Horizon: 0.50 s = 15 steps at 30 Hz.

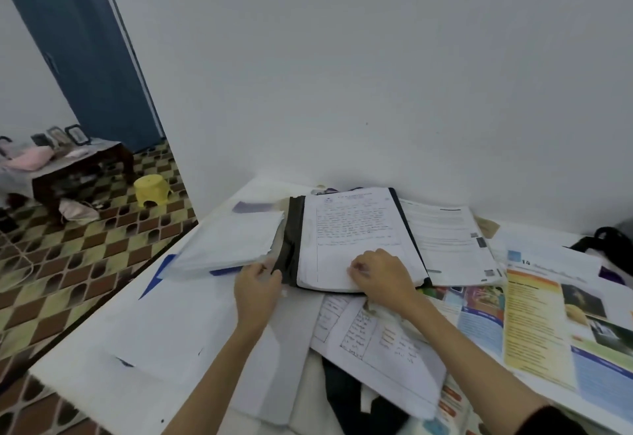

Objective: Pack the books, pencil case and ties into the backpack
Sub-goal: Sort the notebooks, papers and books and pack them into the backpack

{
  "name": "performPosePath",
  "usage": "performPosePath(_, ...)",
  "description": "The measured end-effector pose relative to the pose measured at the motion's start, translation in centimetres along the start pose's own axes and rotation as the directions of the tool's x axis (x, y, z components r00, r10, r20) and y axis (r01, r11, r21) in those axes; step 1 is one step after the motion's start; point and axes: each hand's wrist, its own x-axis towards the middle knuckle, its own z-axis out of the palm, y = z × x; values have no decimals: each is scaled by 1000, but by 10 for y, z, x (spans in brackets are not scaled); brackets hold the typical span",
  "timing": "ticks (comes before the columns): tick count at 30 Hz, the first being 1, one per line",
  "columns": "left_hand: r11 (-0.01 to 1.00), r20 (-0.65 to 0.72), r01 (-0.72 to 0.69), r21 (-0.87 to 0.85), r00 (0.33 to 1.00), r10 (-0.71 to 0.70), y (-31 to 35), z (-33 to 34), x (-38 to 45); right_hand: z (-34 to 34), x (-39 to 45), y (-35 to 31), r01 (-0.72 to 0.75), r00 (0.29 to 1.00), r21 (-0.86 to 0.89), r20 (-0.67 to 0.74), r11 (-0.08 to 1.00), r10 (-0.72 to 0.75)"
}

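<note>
While a black plastic folder (356, 239) lies open on the white table (85, 376) against the wall, a stack of handwritten white sheets is seen inside it, the script too blurred to be read. On the colourful open textbook (534, 318) to the right, the number "14" can be made out. The folder's dark left flap is pinched by the left hand (257, 284), its fingers curled at the edge. The right hand (380, 275) is rested on the lower part of the top sheet, fingers bent; whether paper is gripped cannot be told. A black bag (613, 249) is partly visible at the right edge.
</note>
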Motion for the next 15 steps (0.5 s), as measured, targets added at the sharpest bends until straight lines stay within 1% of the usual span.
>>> performPosePath(1,968,9,-198,157,980,199,-1,2,3,1,1,0,-10,1000,26,-6,1000,10)
performPosePath(2,888,57,-353,294,934,353,-4,5,5,0,2,1,-23,1000,54,-4,998,23)
performPosePath(3,787,144,-474,395,878,456,-3,8,4,-1,2,2,-39,999,97,4,995,39)
performPosePath(4,695,242,-554,459,830,503,-3,12,3,-4,2,2,-67,998,149,15,987,66)
performPosePath(6,502,443,-678,537,733,516,3,22,-5,-13,3,4,-168,986,299,56,939,159)
performPosePath(7,407,522,-715,568,695,494,6,25,-10,-19,4,6,-230,973,406,88,885,213)
performPosePath(8,309,588,-744,592,661,466,9,29,-12,-24,5,8,-278,960,522,115,806,256)
performPosePath(9,225,620,-754,617,642,451,11,32,-11,-29,7,9,-309,947,624,136,717,290)
performPosePath(10,165,645,-754,636,637,422,15,33,-8,-35,9,9,-331,935,696,154,637,318)
performPosePath(11,112,675,-750,652,641,364,22,34,-5,-40,11,9,-352,922,746,171,566,347)
performPosePath(12,26,712,-756,654,627,317,29,34,-2,-45,14,9,-369,908,784,189,499,374)
performPosePath(13,-76,769,-781,620,585,258,36,34,-2,-49,15,9,-384,893,822,217,420,394)
performPosePath(14,-123,817,-812,570,545,186,41,36,-1,-52,17,10,-386,885,863,247,326,394)
performPosePath(15,-153,845,-831,535,520,129,42,39,2,-53,19,14,-381,881,899,283,214,379)
